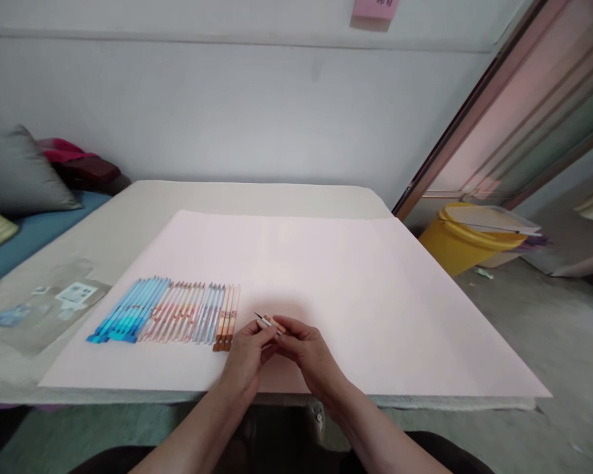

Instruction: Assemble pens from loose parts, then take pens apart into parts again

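My left hand (pixel 250 349) and my right hand (pixel 309 345) meet above the near middle of the pale pink sheet (pixel 356 303), both closed. Pinched in my left fingers is a slim white pen (pixel 263 320) whose dark, pointed tip faces up and left. Right beside it, my right fingers grip a short orange-brown piece (pixel 275 323), perhaps a pen cap; the rest of it is hidden. Left of my hands lies a row of pens: blue ones (pixel 133 306), red-and-white ones (pixel 175 309), grey-blue ones (pixel 211 313) and several orange-brown ones (pixel 226 317).
Clear plastic packaging (pixel 54 303) lies on the cream-covered table (pixel 143 224) at the left. Beyond it are a grey cushion (pixel 22 171) and dark red cloth. A yellow bin (pixel 449 240) stands on the floor at the right. A white wall (pixel 257 112) rises behind the table.
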Demonstrator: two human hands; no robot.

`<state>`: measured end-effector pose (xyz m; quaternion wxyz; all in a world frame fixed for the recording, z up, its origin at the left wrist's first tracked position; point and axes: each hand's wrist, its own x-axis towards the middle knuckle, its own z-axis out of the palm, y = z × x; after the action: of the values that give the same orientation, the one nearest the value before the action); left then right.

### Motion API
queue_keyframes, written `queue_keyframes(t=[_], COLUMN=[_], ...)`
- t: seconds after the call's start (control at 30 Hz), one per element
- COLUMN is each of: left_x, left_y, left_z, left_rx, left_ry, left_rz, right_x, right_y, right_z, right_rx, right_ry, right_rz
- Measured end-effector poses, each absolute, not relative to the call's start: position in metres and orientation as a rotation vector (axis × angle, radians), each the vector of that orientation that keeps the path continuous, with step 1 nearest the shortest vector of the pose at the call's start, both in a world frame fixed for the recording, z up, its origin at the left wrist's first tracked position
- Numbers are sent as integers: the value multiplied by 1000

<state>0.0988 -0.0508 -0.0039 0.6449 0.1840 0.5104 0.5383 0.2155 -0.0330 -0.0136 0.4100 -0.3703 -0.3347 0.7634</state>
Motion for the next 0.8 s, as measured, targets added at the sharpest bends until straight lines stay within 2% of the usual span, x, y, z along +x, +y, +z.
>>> queue_keyframes(t=[0.13,0.37,0.6,0.8], left_x=[97,89,70,70], left_y=[-49,-42,-27,-24], left_z=[-11,-7,11,10], left_rx=[488,507,954,981], left_ry=[1291,1221,1329,1302], left_rz=[1189,1148,910,827], right_x=[215,223,238,240], right_y=[-31,-24,-18,-17], right_z=[-17,-15,-4,3], right_rx=[-970,-1009,-993,-1014], right_ry=[-889,-789,-911,-973], right_rz=[1918,1946,2043,2015])
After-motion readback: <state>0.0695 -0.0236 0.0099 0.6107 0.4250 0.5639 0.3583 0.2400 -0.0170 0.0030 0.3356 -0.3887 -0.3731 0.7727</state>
